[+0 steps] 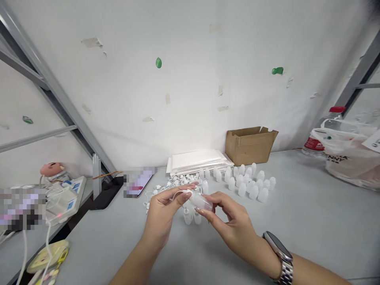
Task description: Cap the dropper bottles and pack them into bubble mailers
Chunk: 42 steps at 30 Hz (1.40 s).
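Between my two hands is a small translucent plastic bottle, tilted on its side above the table. My left hand pinches its white top end, where a thin white loop shows. The fingers of my right hand close round the rounded lower end. Just beneath, a couple of similar bottles stand upright, partly hidden by the hands. Behind my left hand lies a heap of small white pieces with thin loops. Several frosted white pieces, shaped like little bottles, stand grouped to the right.
White flat packs are stacked against the wall beside an open cardboard box. A phone lies at the left. Far right are a plastic bag and a red-capped bottle. A power strip sits beyond the left edge.
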Each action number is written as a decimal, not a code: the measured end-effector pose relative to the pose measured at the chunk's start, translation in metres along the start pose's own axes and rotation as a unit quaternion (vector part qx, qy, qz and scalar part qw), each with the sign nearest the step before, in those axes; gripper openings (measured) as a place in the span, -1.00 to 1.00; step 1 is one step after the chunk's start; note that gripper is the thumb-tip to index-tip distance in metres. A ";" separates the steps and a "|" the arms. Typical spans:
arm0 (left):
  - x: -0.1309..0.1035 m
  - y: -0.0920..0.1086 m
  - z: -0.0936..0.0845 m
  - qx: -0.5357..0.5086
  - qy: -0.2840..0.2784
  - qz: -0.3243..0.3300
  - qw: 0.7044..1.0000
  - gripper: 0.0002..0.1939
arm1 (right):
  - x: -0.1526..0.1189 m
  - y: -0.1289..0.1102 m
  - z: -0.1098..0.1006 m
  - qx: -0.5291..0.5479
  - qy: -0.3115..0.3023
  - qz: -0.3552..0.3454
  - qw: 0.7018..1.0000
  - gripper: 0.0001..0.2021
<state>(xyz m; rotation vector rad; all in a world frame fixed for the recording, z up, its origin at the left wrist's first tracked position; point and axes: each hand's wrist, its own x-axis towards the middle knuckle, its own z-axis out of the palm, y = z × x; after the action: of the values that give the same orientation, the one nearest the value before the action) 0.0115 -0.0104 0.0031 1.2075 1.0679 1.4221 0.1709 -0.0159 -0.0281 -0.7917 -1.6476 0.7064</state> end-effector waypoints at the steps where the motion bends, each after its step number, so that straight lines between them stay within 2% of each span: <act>1: 0.001 -0.002 -0.001 -0.001 -0.004 0.007 1.000 -0.82 | 0.001 -0.001 0.000 0.023 -0.007 0.027 0.999 -0.88; 3: 0.002 -0.004 -0.003 -0.005 -0.017 0.024 1.000 -0.83 | 0.004 -0.003 -0.001 0.110 -0.051 0.117 0.986 -0.82; 5: 0.004 -0.006 -0.003 -0.011 -0.025 0.032 0.999 -0.83 | 0.010 -0.004 -0.002 0.225 -0.132 0.213 0.941 -0.70; 7: 0.004 -0.007 -0.001 -0.017 -0.012 0.035 0.999 -0.81 | 0.014 -0.004 -0.003 0.304 -0.203 0.261 0.894 -0.59; 8: 0.004 -0.007 0.000 -0.017 0.000 0.037 0.999 -0.81 | 0.015 -0.004 -0.003 0.316 -0.217 0.265 0.885 -0.57; 9: 0.004 -0.007 0.001 -0.015 0.014 0.041 0.999 -0.81 | 0.016 -0.004 -0.003 0.312 -0.212 0.260 0.889 -0.57; 11: 0.003 -0.008 0.002 -0.009 0.037 0.044 0.998 -0.82 | 0.014 -0.005 -0.003 0.262 -0.163 0.234 0.922 -0.64; 14: 0.003 -0.009 0.002 0.004 0.036 0.037 0.999 -0.83 | 0.011 -0.007 -0.001 0.167 -0.085 0.197 0.962 -0.75; 17: 0.003 -0.010 0.002 0.016 0.025 0.053 0.998 -0.84 | 0.013 -0.007 -0.002 0.194 -0.101 0.218 0.951 -0.75; 19: 0.002 -0.009 0.002 0.018 0.025 0.071 0.997 -0.85 | 0.016 -0.006 -0.004 0.277 -0.150 0.248 0.916 -0.70; 22: 0.002 -0.007 0.002 0.028 0.008 0.097 0.995 -0.88 | 0.020 -0.003 -0.008 0.420 -0.233 0.295 0.826 -0.68; 24: 0.002 -0.006 0.001 0.037 -0.013 0.114 0.993 -0.90 | 0.020 -0.002 -0.009 0.480 -0.260 0.322 0.773 -0.71; 25: 0.002 -0.006 0.000 0.039 -0.021 0.120 0.992 -0.91 | 0.020 -0.002 -0.009 0.493 -0.264 0.328 0.762 -0.72; 26: 0.002 -0.005 0.000 0.038 -0.026 0.118 0.992 -0.91 | 0.020 -0.002 -0.009 0.493 -0.262 0.328 0.762 -0.71; 28: 0.003 -0.005 -0.002 0.026 -0.026 0.098 0.995 -0.90 | 0.019 -0.002 -0.008 0.464 -0.252 0.312 0.790 -0.67; 32: 0.007 -0.001 -0.004 -0.063 -0.029 0.018 0.997 -0.63 | 0.019 -0.002 -0.007 0.336 -0.178 0.242 0.893 -0.65; 34: 0.009 0.001 -0.005 -0.119 -0.042 -0.057 0.990 -0.51 | 0.020 -0.003 -0.008 0.275 -0.139 0.223 0.925 -0.65; 37: 0.013 0.001 -0.008 -0.177 -0.068 -0.156 0.969 -0.47 | 0.021 -0.004 -0.007 0.227 -0.126 0.227 0.938 -0.66; 39: 0.014 0.001 -0.009 -0.201 -0.066 -0.168 0.963 -0.52 | 0.020 -0.004 -0.006 0.206 -0.126 0.233 0.942 -0.67; 42: 0.015 0.000 -0.011 -0.225 -0.031 -0.146 0.963 -0.62 | 0.019 -0.003 -0.004 0.186 -0.125 0.238 0.945 -0.67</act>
<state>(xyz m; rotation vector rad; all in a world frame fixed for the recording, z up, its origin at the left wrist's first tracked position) -0.0001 0.0043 0.0043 0.7275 0.7824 1.2943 0.1711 -0.0022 -0.0142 -0.8524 -1.4816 1.4646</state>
